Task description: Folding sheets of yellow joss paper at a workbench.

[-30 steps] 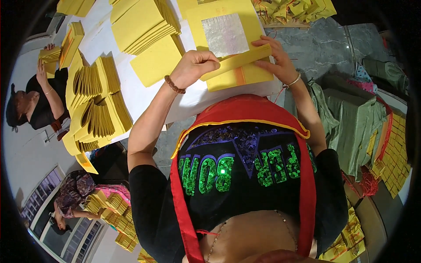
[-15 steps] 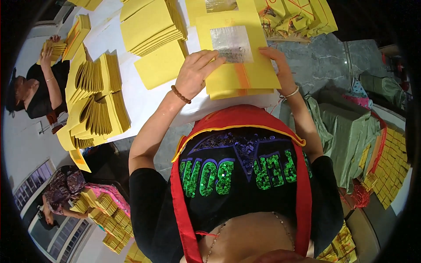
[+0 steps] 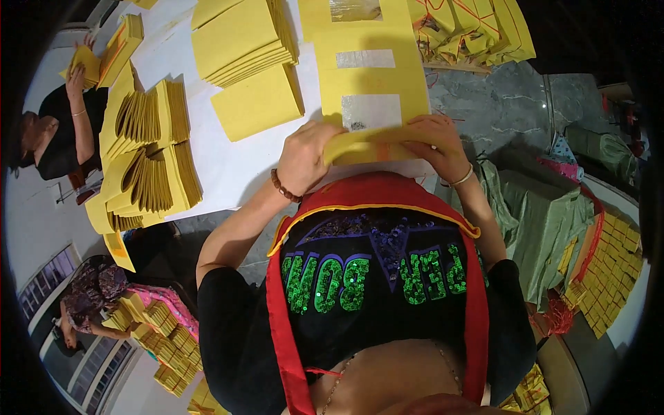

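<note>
Between my hands, the near edge of a yellow paper sheet curls up in a rounded fold at the table's front edge. My left hand grips the fold's left end with its fingers closed. At the right end, the fingers of my right hand are wrapped around the paper. Farther out lie more yellow sheets with silver foil patches. The fold partly covers the nearest patch. How many sheets are in the fold I cannot tell.
On the white table stand a stack of yellow paper and fanned yellow bundles. Tied yellow bundles lie at the far right. Green sacks stand right of me. Another person handles yellow paper at the left.
The near edge of the yellow paper has been lifted and curled over. My left hand has come down from the foil patch to the fold; my right hand has closed on its other end.
</note>
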`<state>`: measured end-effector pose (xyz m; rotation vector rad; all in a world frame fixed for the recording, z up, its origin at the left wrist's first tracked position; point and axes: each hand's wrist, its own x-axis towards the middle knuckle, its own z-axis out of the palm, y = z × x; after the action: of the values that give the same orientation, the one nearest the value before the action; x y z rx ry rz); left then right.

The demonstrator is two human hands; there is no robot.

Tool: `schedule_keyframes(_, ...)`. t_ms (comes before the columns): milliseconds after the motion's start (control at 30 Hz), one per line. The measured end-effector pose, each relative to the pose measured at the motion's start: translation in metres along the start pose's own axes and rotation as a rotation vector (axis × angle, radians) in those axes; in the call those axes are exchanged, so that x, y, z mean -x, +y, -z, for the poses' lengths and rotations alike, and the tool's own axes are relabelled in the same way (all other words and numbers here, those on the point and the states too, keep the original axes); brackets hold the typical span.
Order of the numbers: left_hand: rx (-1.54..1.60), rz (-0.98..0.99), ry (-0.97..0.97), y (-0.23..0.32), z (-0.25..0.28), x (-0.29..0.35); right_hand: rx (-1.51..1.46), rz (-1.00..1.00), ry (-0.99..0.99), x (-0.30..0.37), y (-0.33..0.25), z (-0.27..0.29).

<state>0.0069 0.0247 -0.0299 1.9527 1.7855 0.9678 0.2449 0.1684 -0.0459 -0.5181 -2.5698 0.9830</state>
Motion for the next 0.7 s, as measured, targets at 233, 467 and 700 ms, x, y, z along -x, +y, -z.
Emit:
schedule_keyframes(233, 0.384, 0.538, -0.091, -0.007, -0.005, -0.010, -0.679, -0.546, 0.017, -0.011, -0.015, -0.006)
schedule_keyframes(467, 0.578, 0.565, -0.024, -0.018, -0.012, -0.014, -0.672, -0.471, 0.355, -0.015, -0.018, -0.010)
schedule_keyframes(700, 0.893, 0.609, 0.053, -0.023, -0.021, -0.020, -0.496, -0.573, 0.294, -0.015, -0.014, -0.011)
